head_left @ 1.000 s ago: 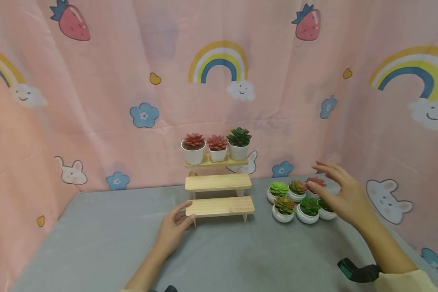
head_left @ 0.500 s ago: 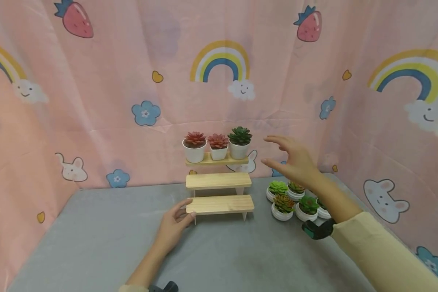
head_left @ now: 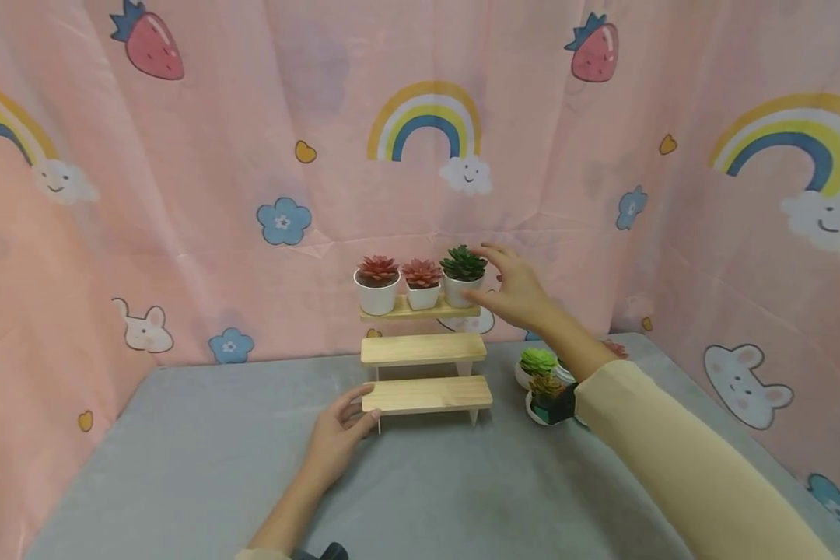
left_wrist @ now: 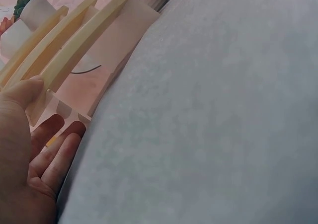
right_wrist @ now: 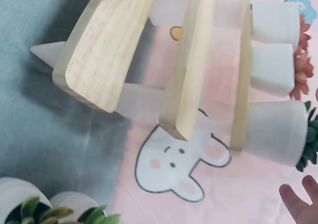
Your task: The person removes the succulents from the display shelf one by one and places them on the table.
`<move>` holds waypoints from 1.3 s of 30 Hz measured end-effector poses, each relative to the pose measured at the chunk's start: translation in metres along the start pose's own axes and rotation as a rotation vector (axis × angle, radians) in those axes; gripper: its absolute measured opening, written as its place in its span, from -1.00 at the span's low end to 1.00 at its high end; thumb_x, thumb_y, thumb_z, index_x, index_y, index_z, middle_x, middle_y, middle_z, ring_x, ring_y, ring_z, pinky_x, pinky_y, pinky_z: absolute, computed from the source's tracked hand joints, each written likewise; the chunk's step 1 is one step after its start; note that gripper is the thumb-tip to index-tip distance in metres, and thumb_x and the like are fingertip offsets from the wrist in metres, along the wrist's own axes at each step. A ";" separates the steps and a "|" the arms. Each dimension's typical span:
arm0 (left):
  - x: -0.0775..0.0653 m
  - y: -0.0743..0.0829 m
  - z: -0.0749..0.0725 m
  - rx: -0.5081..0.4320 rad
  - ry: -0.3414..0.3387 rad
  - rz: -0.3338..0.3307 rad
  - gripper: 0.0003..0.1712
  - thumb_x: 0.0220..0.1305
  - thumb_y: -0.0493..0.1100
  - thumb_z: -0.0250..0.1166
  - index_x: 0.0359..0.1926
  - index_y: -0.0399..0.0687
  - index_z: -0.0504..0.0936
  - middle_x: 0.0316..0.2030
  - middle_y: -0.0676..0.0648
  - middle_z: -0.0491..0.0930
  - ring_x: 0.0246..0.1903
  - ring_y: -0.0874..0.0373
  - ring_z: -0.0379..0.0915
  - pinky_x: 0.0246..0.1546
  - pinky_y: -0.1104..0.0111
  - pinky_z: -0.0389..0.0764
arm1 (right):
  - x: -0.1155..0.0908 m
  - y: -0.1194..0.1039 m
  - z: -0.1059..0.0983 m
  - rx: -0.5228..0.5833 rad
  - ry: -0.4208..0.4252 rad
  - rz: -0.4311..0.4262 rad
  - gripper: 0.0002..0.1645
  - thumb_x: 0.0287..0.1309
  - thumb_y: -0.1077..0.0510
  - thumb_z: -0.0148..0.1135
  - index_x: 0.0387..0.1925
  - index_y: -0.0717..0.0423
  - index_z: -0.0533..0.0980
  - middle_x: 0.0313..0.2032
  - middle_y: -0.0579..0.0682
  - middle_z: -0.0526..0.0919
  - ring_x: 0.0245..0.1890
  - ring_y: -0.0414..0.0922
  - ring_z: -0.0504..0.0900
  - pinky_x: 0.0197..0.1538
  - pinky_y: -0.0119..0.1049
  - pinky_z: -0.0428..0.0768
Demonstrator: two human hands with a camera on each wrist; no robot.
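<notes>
A three-tier wooden stand stands on the grey table. My left hand grips the left end of its lowest step, thumb at the front edge; in the left wrist view the thumb lies against the step's end and the other fingers are below. On the top step sit two reddish potted succulents and a dark green potted succulent, all in white pots. My right hand is at the green one's right side, fingers spread; the right wrist view shows its fingertips apart from that pot.
Several small succulents in white pots, including a bright green one, cluster right of the stand, partly hidden by my right sleeve. A pink patterned curtain hangs behind the grey table.
My right hand has moved left from above the clustered succulents to beside the dark green one on the top step. My left hand has stayed on the lowest step.
</notes>
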State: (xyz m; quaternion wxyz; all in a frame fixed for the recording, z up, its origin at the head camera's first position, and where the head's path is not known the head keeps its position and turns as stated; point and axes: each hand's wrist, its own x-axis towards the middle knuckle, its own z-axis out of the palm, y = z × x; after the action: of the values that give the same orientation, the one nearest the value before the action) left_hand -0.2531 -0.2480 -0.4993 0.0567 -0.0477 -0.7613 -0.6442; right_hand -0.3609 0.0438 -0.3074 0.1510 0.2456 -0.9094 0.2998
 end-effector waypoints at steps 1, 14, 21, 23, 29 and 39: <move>0.000 0.000 0.001 -0.002 -0.003 -0.001 -0.44 0.28 -0.14 0.43 0.30 0.01 0.55 0.07 -0.33 0.68 -0.09 -0.05 0.74 -0.22 0.40 0.71 | 0.001 0.000 0.002 0.001 -0.006 0.009 -0.08 0.19 0.01 0.46 0.49 0.08 0.26 0.53 0.25 0.16 0.50 0.27 0.19 0.35 0.30 0.41; -0.004 -0.001 0.008 -0.018 -0.013 -0.018 -0.39 0.26 -0.05 0.45 0.31 0.03 0.54 0.07 -0.29 0.69 -0.12 0.01 0.74 -0.24 0.44 0.69 | 0.007 0.009 0.025 0.052 0.058 0.092 -0.17 0.25 0.04 0.41 0.48 0.03 0.28 0.49 0.17 0.26 0.47 0.19 0.28 0.26 0.17 0.55; -0.005 -0.001 0.009 -0.013 -0.011 -0.020 -0.40 0.27 -0.06 0.44 0.32 0.04 0.53 0.08 -0.29 0.68 -0.11 0.01 0.74 -0.24 0.43 0.69 | 0.004 0.008 0.026 0.084 0.094 0.105 -0.21 0.23 0.08 0.43 0.44 0.05 0.34 0.47 0.18 0.29 0.46 0.18 0.31 0.18 0.08 0.64; -0.004 0.000 0.009 -0.008 -0.008 -0.022 -0.40 0.27 -0.07 0.44 0.31 0.04 0.54 0.08 -0.30 0.68 -0.11 0.00 0.74 -0.25 0.44 0.69 | 0.002 0.009 0.026 0.089 0.104 0.102 -0.21 0.23 0.10 0.43 0.43 0.06 0.35 0.47 0.19 0.29 0.45 0.18 0.32 0.18 0.09 0.64; -0.003 0.002 0.007 0.017 0.012 -0.007 -0.42 0.30 -0.11 0.42 0.32 -0.01 0.53 0.07 -0.33 0.68 -0.10 -0.04 0.74 -0.27 0.43 0.69 | -0.005 0.007 0.024 0.099 0.132 0.087 -0.22 0.21 0.12 0.45 0.42 0.07 0.38 0.45 0.20 0.33 0.41 0.20 0.38 0.15 0.09 0.66; -0.002 0.004 0.002 0.029 0.016 -0.010 -0.41 0.29 -0.09 0.42 0.32 -0.02 0.53 0.08 -0.34 0.67 -0.09 -0.06 0.74 -0.24 0.38 0.72 | -0.026 -0.005 0.011 0.120 0.206 0.035 -0.23 0.13 0.13 0.51 0.37 0.07 0.44 0.42 0.17 0.39 0.38 0.17 0.44 0.13 0.06 0.68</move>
State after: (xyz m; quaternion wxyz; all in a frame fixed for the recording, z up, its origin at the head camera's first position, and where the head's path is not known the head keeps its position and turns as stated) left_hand -0.2510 -0.2452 -0.4958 0.0602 -0.0382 -0.7704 -0.6336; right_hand -0.3379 0.0425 -0.3244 0.2233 0.2064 -0.8737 0.3798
